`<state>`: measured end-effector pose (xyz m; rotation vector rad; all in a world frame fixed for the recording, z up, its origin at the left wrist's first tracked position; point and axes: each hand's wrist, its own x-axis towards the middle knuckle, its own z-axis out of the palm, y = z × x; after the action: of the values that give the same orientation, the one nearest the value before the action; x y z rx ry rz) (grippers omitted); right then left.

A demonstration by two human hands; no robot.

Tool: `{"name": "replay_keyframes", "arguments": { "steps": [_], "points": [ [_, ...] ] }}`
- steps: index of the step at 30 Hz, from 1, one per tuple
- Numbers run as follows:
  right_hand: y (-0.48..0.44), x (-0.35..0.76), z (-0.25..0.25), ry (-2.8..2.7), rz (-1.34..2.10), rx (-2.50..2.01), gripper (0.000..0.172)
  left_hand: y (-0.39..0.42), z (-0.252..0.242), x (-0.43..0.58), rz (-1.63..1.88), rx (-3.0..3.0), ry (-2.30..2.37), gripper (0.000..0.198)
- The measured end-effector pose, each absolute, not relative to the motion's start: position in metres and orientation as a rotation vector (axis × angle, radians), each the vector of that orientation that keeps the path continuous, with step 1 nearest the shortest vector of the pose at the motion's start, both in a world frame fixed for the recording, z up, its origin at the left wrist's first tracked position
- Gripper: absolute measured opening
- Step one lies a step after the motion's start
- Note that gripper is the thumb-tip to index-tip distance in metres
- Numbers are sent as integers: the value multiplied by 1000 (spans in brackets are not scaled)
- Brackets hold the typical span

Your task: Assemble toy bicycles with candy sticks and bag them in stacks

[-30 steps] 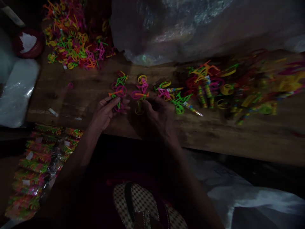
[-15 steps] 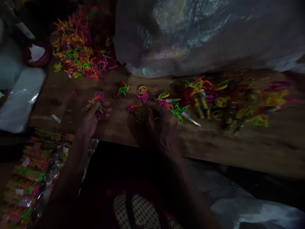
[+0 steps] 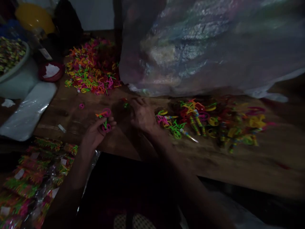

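Observation:
My left hand (image 3: 97,132), low over the table's near side, pinches a small plastic toy bicycle (image 3: 106,122) with pink wheels, a green frame and an orange part. My right hand (image 3: 144,116) is bent down over the tabletop, its fingers curled and mostly hidden; what they hold I cannot make out. Just left of its fingertips lies a small green and red plastic piece (image 3: 125,104). To its right are loose pink, yellow and green toy parts (image 3: 170,124) and a thin tube (image 3: 189,136) with a patterned wrap and clear tip.
A heap of bright toy parts (image 3: 92,70) lies at the back left, another pile with wrapped tubes (image 3: 214,124) on the right. A big plastic sack (image 3: 190,54) fills the back. Left are clear bags (image 3: 30,109), a red basket (image 3: 51,71), a filled tub (image 3: 21,79) and packed toys (image 3: 35,171).
The view has tilted up, so the table sits lower in it. My right hand has moved left and away from me, over the pieces there. My left hand keeps the toy bicycle.

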<state>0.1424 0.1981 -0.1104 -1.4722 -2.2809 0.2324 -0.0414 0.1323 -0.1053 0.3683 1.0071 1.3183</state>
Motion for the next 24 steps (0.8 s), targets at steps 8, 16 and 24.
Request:
{"name": "replay_keyframes", "arguments": {
  "steps": [8, 16, 24],
  "points": [
    [217, 123, -98, -2677, 284, -1479, 53, 137, -118, -55, 1229, 323, 920, 10],
    [216, 114, -99, -2553, 369, -1780, 46, 149, -131, -50, 1284, 491, 866, 24],
    [220, 116, -137, -2371, -48, -1581, 30, 155, -144, -38, 1372, 1195, 1312, 26]
  ]
}}
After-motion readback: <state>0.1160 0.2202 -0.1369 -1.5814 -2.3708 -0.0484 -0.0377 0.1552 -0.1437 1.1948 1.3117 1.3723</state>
